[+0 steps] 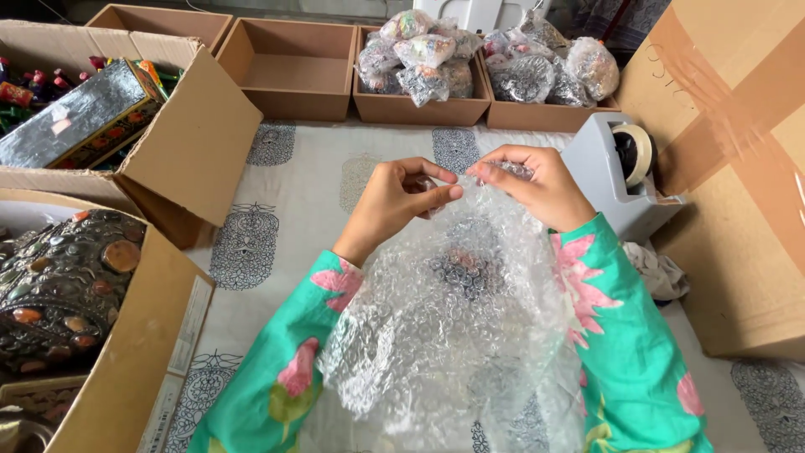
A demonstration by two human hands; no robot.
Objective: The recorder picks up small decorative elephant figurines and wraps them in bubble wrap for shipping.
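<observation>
Where patterned cloth (277, 201) covers the table, cardboard boxes (180, 143) around, tape dispenser (616, 172)

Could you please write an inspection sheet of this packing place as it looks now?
Surface: white cloth with dark printed motifs.
Job's things: bubble wrap sheet, bundled around a small dark item.
Clutter: grey tape dispenser; crumpled cloth.
Grips: left hand and right hand both pinch the wrap's top edge.
Cables: nothing seen.
Surroundings: wooden trays, two holding wrapped bundles; cardboard boxes with ornate boxes at left; large taped carton at right.
</observation>
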